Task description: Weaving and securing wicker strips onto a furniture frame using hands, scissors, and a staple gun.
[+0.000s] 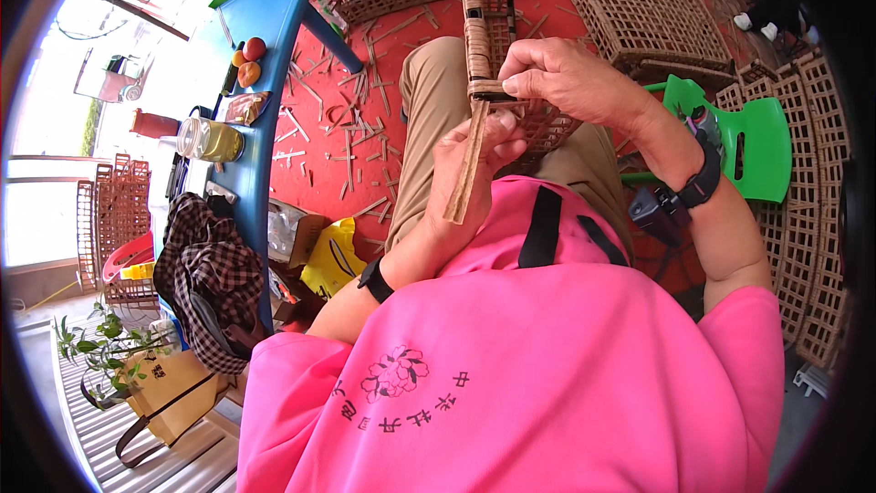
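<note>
A dark bar of a frame wrapped in flat brown woven strip [476, 41] runs down from the top between my knees. At its lower end, my right hand [579, 82] pinches a strip crossing the bar between thumb and fingers. My left hand [465, 160] is just below, its fingers curled beside the bar's end. A loose flat brown strip [469, 169] hangs from the bar across my left hand, its cut end pointing toward me. Part of a woven brown openwork panel [547, 128] shows beneath my right hand; the left fingers' exact grip is partly hidden.
Woven crates [639, 9] stand ahead, with lattice panels [808, 210] at right. A green chair [762, 146] is beside my right arm. On the blue table [265, 23] at left are fruit [251, 59], a jar [214, 141] and a checked cloth [210, 265]. Strip scraps [351, 123] litter the red floor.
</note>
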`<move>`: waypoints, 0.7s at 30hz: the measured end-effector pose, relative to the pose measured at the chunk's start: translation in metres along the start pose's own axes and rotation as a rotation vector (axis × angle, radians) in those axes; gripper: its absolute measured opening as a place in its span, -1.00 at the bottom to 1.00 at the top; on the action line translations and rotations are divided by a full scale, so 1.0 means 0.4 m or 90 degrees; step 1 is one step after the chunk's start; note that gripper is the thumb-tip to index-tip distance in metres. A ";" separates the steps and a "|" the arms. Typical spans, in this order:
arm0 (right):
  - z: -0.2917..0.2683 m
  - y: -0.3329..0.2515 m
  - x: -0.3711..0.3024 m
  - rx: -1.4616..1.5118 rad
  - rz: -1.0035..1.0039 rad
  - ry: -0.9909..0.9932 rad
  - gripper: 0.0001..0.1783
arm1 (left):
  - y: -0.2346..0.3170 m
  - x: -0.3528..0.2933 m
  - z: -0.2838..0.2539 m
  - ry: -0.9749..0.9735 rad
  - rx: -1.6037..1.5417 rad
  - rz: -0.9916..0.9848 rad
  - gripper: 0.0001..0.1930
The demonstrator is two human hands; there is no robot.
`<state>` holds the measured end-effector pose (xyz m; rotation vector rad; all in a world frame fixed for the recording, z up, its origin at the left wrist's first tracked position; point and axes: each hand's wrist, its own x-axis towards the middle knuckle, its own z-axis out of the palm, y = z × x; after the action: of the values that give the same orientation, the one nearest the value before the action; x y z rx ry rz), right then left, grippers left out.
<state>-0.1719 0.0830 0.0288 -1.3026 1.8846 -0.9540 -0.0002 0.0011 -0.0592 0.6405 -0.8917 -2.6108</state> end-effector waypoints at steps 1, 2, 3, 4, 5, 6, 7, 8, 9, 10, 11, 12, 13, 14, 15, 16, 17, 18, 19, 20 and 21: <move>0.000 -0.002 -0.001 -0.005 0.001 0.003 -0.70 | 0.001 -0.003 0.005 0.019 0.064 0.038 -0.79; 0.000 -0.003 -0.001 -0.001 -0.007 0.004 -0.70 | 0.004 -0.006 0.011 0.039 0.129 0.077 -0.80; 0.000 -0.005 -0.002 -0.021 -0.009 0.008 -0.70 | 0.005 -0.009 0.017 0.040 0.131 0.077 -0.80; 0.002 -0.006 -0.002 -0.041 -0.011 0.011 -0.70 | 0.004 -0.014 0.023 0.059 0.161 0.108 -0.80; 0.003 -0.007 -0.002 -0.038 -0.012 0.009 -0.70 | 0.004 -0.020 0.028 0.079 0.190 0.139 -0.80; 0.005 -0.008 -0.001 -0.041 -0.027 0.011 -0.70 | 0.003 -0.023 0.033 0.083 0.193 0.139 -0.80; 0.005 -0.008 0.000 -0.046 -0.032 0.017 -0.69 | 0.003 -0.023 0.038 0.086 0.186 0.151 -0.80; 0.006 -0.009 -0.001 -0.045 -0.046 0.015 -0.69 | 0.004 -0.025 0.041 0.093 0.180 0.152 -0.81; 0.006 -0.008 -0.002 -0.058 -0.031 0.018 -0.70 | 0.004 -0.026 0.043 0.089 0.182 0.163 -0.81; 0.005 -0.008 -0.003 -0.063 -0.020 0.022 -0.70 | 0.004 -0.027 0.045 0.081 0.168 0.157 -0.82; 0.005 -0.008 -0.003 -0.069 -0.019 0.021 -0.70 | 0.004 -0.028 0.047 0.085 0.156 0.142 -0.84; 0.004 -0.007 -0.003 -0.067 -0.026 0.022 -0.70 | 0.004 -0.029 0.048 0.076 0.155 0.153 -0.84; 0.004 -0.007 -0.003 -0.061 -0.027 0.022 -0.71 | 0.004 -0.030 0.049 0.092 0.140 0.136 -0.86; 0.003 -0.006 -0.002 -0.062 -0.035 0.023 -0.71 | 0.005 -0.030 0.051 0.108 0.125 0.120 -0.87; 0.003 -0.005 -0.001 -0.058 -0.031 0.018 -0.71 | 0.007 -0.032 0.052 0.112 0.127 0.121 -0.87; 0.004 -0.004 0.001 -0.050 -0.026 0.014 -0.71 | 0.009 -0.031 0.053 0.105 0.122 0.117 -0.88; 0.005 -0.003 0.002 -0.052 -0.033 0.012 -0.71 | 0.012 -0.031 0.056 0.108 0.120 0.104 -0.89; 0.008 -0.001 0.003 -0.053 -0.036 0.019 -0.71 | 0.015 -0.033 0.058 0.099 0.122 0.116 -0.89; 0.009 0.000 0.003 -0.049 -0.034 0.026 -0.70 | 0.019 -0.035 0.062 0.124 0.141 0.100 -0.92; 0.010 0.002 0.004 -0.050 -0.040 0.031 -0.70 | 0.020 -0.038 0.067 0.149 0.160 0.082 -0.93; 0.011 0.004 0.003 -0.067 -0.048 0.041 -0.71 | 0.022 -0.041 0.072 0.151 0.164 0.082 -0.93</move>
<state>-0.1694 0.0813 0.0249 -1.4297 1.9706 -0.9564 0.0003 0.0158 -0.0282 0.9044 -1.1597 -2.2680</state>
